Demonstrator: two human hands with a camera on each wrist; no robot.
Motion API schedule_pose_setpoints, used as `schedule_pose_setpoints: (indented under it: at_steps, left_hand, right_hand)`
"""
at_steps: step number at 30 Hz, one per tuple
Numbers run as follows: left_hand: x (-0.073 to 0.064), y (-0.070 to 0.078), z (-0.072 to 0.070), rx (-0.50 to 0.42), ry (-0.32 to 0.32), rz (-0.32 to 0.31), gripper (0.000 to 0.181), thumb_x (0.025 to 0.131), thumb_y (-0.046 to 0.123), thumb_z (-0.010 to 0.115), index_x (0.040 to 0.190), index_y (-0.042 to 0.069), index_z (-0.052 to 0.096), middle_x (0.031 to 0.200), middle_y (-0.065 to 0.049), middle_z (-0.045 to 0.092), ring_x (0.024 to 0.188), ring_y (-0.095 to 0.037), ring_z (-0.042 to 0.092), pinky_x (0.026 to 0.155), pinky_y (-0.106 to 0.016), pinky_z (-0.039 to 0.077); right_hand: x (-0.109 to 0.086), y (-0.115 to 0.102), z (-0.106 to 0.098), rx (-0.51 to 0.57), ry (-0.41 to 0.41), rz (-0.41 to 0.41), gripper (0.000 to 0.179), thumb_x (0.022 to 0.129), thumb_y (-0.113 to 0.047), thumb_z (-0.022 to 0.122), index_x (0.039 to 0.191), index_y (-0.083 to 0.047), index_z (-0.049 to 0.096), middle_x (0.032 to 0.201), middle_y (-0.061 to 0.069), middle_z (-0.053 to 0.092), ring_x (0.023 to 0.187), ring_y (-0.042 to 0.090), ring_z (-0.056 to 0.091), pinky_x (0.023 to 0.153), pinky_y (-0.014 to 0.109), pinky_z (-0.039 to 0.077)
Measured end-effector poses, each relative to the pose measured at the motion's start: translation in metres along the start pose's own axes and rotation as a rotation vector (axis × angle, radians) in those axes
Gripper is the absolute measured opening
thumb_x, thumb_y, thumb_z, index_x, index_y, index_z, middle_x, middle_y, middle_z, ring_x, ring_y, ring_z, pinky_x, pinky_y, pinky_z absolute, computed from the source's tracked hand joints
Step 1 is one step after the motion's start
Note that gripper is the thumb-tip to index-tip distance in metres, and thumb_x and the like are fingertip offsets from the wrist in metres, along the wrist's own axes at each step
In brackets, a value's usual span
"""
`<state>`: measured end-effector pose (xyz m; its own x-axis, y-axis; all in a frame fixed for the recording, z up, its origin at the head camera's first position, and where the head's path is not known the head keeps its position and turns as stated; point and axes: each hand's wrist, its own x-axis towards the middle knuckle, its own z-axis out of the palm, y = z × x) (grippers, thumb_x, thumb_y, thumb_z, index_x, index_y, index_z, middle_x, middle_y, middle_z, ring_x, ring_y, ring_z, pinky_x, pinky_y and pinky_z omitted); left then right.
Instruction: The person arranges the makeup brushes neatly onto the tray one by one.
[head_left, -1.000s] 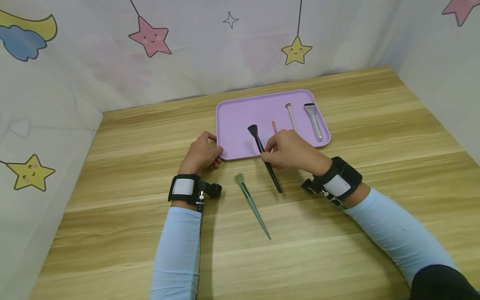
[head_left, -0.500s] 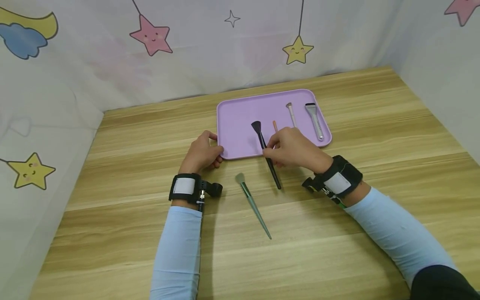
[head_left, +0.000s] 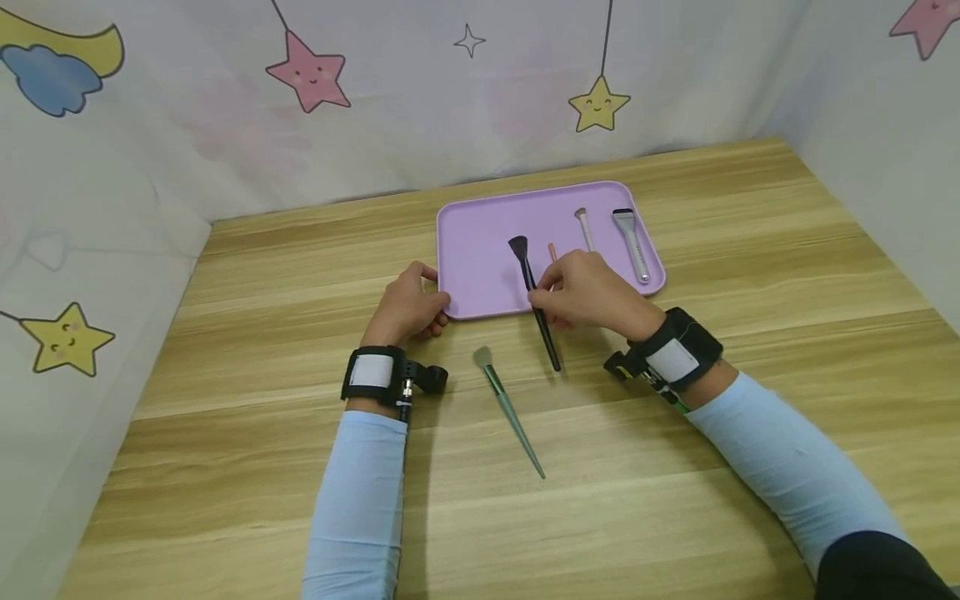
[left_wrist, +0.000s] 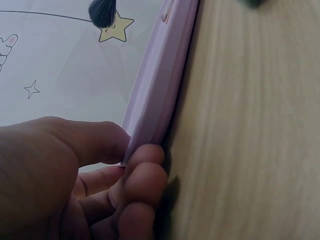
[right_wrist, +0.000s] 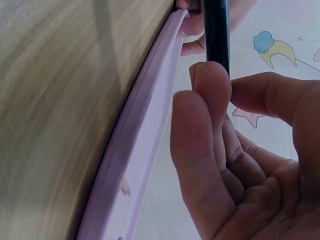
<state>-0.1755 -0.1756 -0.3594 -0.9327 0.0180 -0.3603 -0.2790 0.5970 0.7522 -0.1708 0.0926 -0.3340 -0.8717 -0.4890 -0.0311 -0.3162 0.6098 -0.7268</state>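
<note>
My right hand (head_left: 588, 292) pinches a black makeup brush (head_left: 547, 340) by its handle between thumb and fingers. Its dark fan-shaped head is over the lilac tray (head_left: 480, 242), while the handle end extends past the near rim. At the tray's near left corner, my left hand (head_left: 405, 308) grips the rim; the left wrist view has the thumb on top and curled fingers (left_wrist: 145, 182) below. A green makeup brush (head_left: 512, 417) lies on the table in front of the tray. Inside the tray is a thin brush with an orange tip (head_left: 552, 252), partly hidden by my right hand.
Toward the tray's right side lie a slim pale-handled brush (head_left: 585, 229) and a silver brush (head_left: 633, 246) with a flat black head. The wooden table (head_left: 285, 333) meets a white curtain (head_left: 405, 125) printed with stars at its back edge.
The black makeup brush has shifted slightly forward over the tray and turned a little straighter, with my right hand moving along. My left hand stays at the tray's corner.
</note>
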Motion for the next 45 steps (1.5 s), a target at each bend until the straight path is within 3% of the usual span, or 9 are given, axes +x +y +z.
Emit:
schedule_pose_setpoints:
  at_steps: [35,45]
  left_hand:
    - [0.0,-0.001,0.0,-0.036,0.005,-0.009,0.043,0.095,0.012,0.06,0.135,0.006,0.044,0.075,-0.012,0.069,0.053,-0.018,0.062,0.052,-0.029,0.052]
    - [0.001,-0.001,0.0,-0.025,0.011,-0.011,0.043,0.094,0.012,0.06,0.134,0.006,0.045,0.074,-0.012,0.068,0.053,-0.018,0.063,0.051,-0.028,0.051]
  right_hand:
    - [0.023,0.008,-0.004,0.036,-0.025,0.078,0.024,0.096,-0.02,0.067,0.084,-0.001,0.076,0.065,0.007,0.069,0.059,0.025,0.07,0.052,0.026,0.052]
    - [0.028,0.012,-0.004,0.07,0.003,0.093,0.023,0.095,-0.018,0.067,0.086,0.002,0.076,0.065,0.007,0.069,0.057,0.019,0.069,0.052,0.028,0.055]
